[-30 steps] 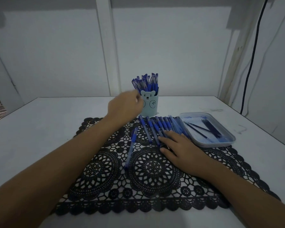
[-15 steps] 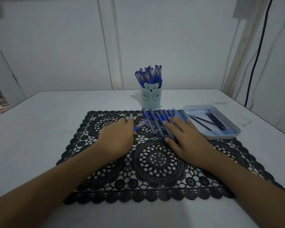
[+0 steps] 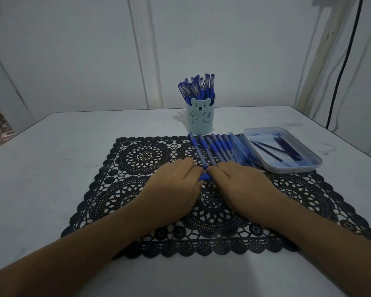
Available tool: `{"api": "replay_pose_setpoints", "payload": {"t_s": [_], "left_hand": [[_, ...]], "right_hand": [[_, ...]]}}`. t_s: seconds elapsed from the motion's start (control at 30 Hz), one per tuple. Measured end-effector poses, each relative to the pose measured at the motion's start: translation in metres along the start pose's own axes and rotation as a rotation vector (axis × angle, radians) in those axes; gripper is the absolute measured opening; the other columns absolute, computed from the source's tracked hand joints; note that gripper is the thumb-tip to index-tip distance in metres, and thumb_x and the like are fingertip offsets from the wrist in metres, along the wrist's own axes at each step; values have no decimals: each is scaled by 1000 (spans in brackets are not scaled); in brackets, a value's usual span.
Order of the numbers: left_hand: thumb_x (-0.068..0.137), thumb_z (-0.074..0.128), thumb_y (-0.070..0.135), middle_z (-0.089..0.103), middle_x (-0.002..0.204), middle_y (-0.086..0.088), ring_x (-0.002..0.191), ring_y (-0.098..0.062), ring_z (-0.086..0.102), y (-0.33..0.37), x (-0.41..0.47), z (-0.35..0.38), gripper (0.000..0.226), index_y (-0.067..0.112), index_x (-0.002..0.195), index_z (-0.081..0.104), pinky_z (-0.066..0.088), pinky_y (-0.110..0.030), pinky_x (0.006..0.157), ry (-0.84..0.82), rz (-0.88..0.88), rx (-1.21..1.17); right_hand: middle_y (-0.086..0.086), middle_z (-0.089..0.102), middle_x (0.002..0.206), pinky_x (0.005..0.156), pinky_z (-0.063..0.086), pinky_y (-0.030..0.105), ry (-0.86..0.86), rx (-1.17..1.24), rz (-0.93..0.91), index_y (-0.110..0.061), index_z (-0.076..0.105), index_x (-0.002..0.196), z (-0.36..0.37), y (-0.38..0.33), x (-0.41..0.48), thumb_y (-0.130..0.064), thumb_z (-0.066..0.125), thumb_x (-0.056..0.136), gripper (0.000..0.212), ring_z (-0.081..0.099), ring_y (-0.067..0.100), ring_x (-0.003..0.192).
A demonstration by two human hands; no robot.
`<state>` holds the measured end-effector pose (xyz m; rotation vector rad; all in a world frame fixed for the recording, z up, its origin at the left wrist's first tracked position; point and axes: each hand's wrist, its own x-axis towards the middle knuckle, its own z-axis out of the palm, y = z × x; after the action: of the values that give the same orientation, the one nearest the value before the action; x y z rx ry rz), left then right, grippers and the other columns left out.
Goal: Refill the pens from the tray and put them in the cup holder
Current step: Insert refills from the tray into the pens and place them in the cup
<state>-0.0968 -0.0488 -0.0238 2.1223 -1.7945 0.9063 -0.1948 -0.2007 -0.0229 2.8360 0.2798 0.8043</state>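
Both hands have moved. L hand (image 3: 176,185) was up by the cup holder (image 3: 199,120) 1 s ago, then dropped onto a loose pen at the left of the pen row (image 3: 223,148), and now sits mid-mat. R hand (image 3: 238,185) has come off the row and slid in to meet it. That loose pen no longer lies alone on the mat (image 3: 137,159). It looks to be the pen (image 3: 205,177) now held btwn the two hands, w/ only its blue end showing. L fingers curl round one end and R fingers pinch the other. Prob. about to pull it apart, my read only.

Progress: well along, I'd judge.
- **Cup holder:** at 12 o'clock from the hands, on the counter (image 3: 51,146) just past the mat edge. It's packed w/ upright pens (image 3: 196,88).
- **Left to do:** the pen in hand, plus the row lying side by side at 1 o'clock. Can't tell if those are refilled yet.
- **Tray** (image 3: 308,166): at 2 o'clock, just beside the row. It holds a few dark refills (image 3: 272,147). Exact count unclear in the dim light.
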Motion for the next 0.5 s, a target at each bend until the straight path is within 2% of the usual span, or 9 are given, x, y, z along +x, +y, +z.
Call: {"api": "replay_pose_setpoints", "payload": {"t_s": [0.07, 0.1, 0.17, 0.23, 0.3, 0.37, 0.4, 0.47, 0.5], "left_hand": [[88, 42, 14, 55, 75, -6, 63, -19, 50, -4, -1, -1, 23, 6, 82, 63, 45, -36, 52, -28, 28, -11], [89, 42, 15, 56, 76, -6, 64, -19, 51, -5, -1, 0, 24, 6, 85, 64, 45, -36, 53, -36, 34, -24], [90, 40, 18, 56, 78, -5, 65, -18, 52, -6, -2, 0, 26, 7, 88, 64, 46, -34, 55, -53, 13, -55], [92, 38, 20, 57, 79, -5, 65, -18, 52, -5, -3, 1, 29, 7, 90, 64, 46, -32, 55, -65, -6, -84], [92, 38, 21, 57, 79, -4, 64, -16, 52, -5, -4, 2, 30, 8, 92, 64, 46, -31, 54, -78, -27, -100], [92, 38, 22, 56, 79, -3, 62, -14, 49, -8, -5, 5, 29, 7, 94, 64, 45, -29, 54, -74, -85, -127], [92, 39, 22, 56, 80, -2, 61, -12, 48, -10, -5, 5, 30, 7, 95, 64, 44, -25, 53, -69, -138, -155], [90, 41, 23, 55, 79, -1, 60, -9, 45, -14, -5, 6, 29, 6, 97, 64, 37, -16, 53, -52, -258, -206], [89, 43, 23, 54, 79, 0, 60, -9, 45, -16, -5, 6, 27, 7, 97, 63, 32, -12, 52, -37, -318, -230]], "right_hand": [[1, 56, 63, 37, 28, 21, -72, 17, 10, -10, 62, 91, -1, 2, -1, -9, 71, 65, 28, 52, 18, 46], [0, 54, 59, 36, 26, 21, -95, 24, 8, -12, 61, 92, -2, 3, -1, -12, 71, 67, 27, 49, 18, 42], [-2, 52, 53, 32, 28, 21, -95, 37, -1, -16, 60, 93, -3, 8, -2, -22, 55, 81, 15, 45, 18, 35], [-3, 54, 51, 31, 32, 22, -117, 60, 32, -19, 61, 93, -2, 12, -3, -32, 38, 88, 27, 45, 17, 34], [-4, 58, 55, 32, 34, 20, -130, 72, 82, -21, 61, 95, -3, 12, -2, -40, 33, 90, 34, 48, 14, 37], [-7, 62, 68, 38, 33, 17, -141, 148, 173, -22, 56, 101, -8, 8, 0, -46, 30, 93, 36, 53, 10, 47], [-6, 62, 80, 45, 33, 16, -135, 191, 224, -21, 52, 107, -10, 8, 0, -44, 29, 95, 35, 55, 9, 57], [-2, 53, 104, 63, 33, 16, -136, 267, 246, -17, 47, 117, -5, 15, -5, -30, 31, 97, 29, 50, 9, 80], [1, 48, 110, 70, 32, 15, -141, 301, 248, -13, 48, 119, -4, 17, -7, -22, 37, 96, 27, 48, 10, 85]]}}
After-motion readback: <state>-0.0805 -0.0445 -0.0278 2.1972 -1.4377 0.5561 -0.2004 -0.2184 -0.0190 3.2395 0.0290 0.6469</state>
